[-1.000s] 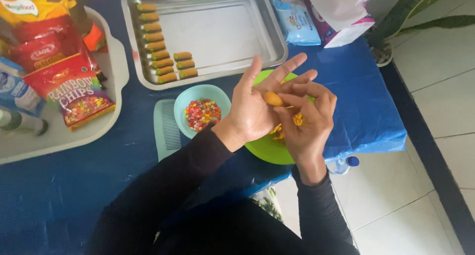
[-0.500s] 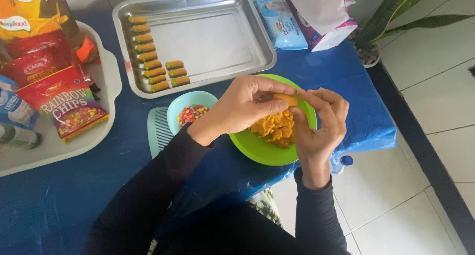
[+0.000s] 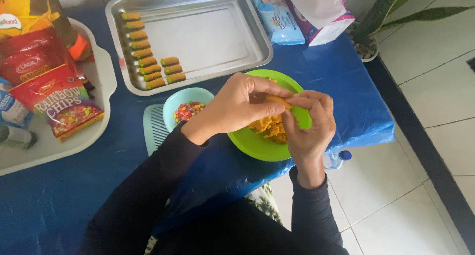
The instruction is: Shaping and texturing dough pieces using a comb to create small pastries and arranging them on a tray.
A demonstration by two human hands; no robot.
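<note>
My left hand (image 3: 236, 106) and my right hand (image 3: 310, 125) meet over a green bowl (image 3: 257, 145) that holds orange dough (image 3: 269, 127). Both pinch one small orange dough piece (image 3: 278, 102) between their fingertips, just above the bowl. Left of it stands a light blue bowl (image 3: 174, 100) of coloured candy chips (image 3: 187, 110). Behind, a steel tray (image 3: 217, 42) carries several rolled orange pieces with green ends (image 3: 143, 57) lined along its left side.
A white tray (image 3: 101, 86) at the left holds snack bags (image 3: 54, 99). A wipes pack (image 3: 277, 17) and a tissue box (image 3: 321, 12) lie at the back right. The blue table cover (image 3: 346, 86) ends at the right; a bottle (image 3: 339, 158) and tiled floor lie below.
My hands have dropped from chest height down onto the green bowl. The open left palm has closed, and both hands now pinch the dough piece.
</note>
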